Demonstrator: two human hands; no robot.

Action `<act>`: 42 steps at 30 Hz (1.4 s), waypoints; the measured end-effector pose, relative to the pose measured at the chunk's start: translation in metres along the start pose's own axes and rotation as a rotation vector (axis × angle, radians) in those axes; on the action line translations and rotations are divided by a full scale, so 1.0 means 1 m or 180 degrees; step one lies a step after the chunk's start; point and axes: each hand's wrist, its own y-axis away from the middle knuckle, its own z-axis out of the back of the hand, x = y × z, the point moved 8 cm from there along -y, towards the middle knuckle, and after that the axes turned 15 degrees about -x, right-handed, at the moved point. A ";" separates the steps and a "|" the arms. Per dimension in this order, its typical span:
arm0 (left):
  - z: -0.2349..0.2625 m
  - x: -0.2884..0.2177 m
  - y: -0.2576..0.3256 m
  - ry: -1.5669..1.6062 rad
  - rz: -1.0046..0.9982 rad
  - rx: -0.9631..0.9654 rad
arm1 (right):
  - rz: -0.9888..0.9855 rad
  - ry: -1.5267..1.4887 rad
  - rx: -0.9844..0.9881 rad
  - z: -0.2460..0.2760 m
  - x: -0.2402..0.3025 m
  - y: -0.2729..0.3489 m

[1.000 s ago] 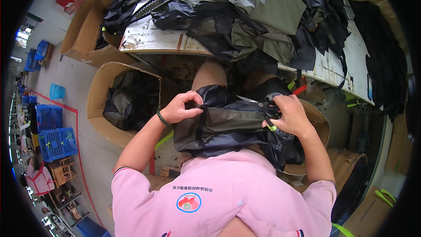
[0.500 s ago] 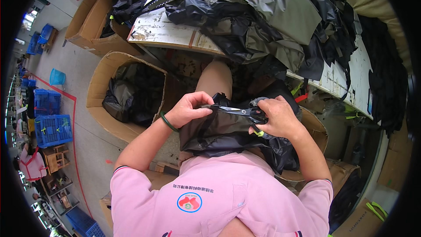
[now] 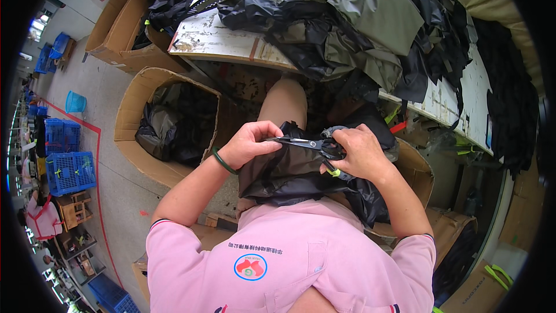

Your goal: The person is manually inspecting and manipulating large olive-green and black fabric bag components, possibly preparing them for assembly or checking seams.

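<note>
By the white table point(image 3: 231, 40), I see dark fabric point(image 3: 295, 171), likely light, limp and slippery, best held at its edge: the left hand point(image 3: 248, 146) pinches it there; the right hand point(image 3: 362, 153) grips scissors point(image 3: 311, 144).

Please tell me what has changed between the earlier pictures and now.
The right hand has moved left, bringing the scissors across so that their blades now reach the fingertips of the left hand; a second ago there was a gap. The right hand still holds the scissors, the left hand stays pinched at the dark fabric, and that fabric remains on the lap.
</note>
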 end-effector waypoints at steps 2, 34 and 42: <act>0.001 0.003 0.001 -0.0065 0.0006 -0.0005 | 0.0027 -0.0038 -0.0076 -0.001 -0.001 0.003; 0.063 0.049 0.032 -0.1153 0.0341 -0.0428 | -0.2223 -0.1632 -0.0542 -0.007 -0.124 0.165; 0.060 0.048 0.025 -0.0834 0.0524 0.0072 | -0.2566 -0.1530 -0.0343 -0.011 -0.126 0.164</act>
